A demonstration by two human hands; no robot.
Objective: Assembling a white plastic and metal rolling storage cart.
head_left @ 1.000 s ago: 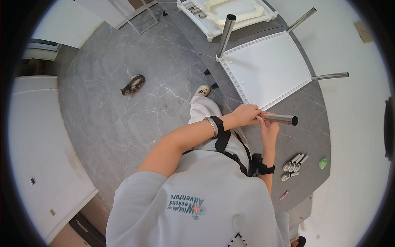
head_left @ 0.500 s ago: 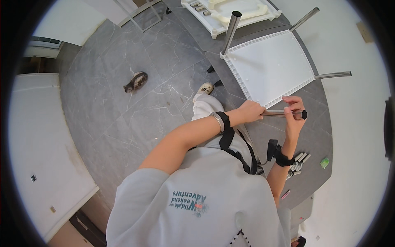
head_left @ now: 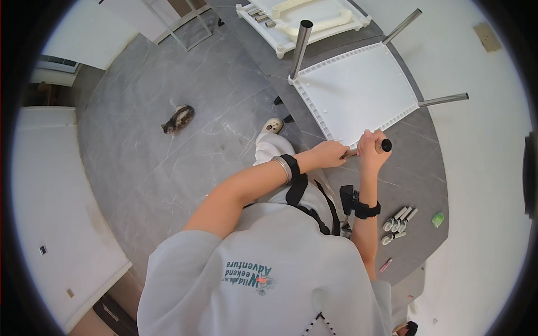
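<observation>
- Grey marble floor [head_left: 168,168] below us, white panel [head_left: 358,92] lying flat on it.
- Our right hand [head_left: 371,152] wraps the metal leg [head_left: 383,146] at the panel's near corner.
- Our left hand [head_left: 330,154] pinches its base.
- It looks stiff, smooth and light; we'd grip it mid-shaft.

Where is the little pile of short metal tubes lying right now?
In the head view, the short metal tubes lie on the grey floor at lower right, just right of the person's right forearm, with a small green thing beside them.
</observation>
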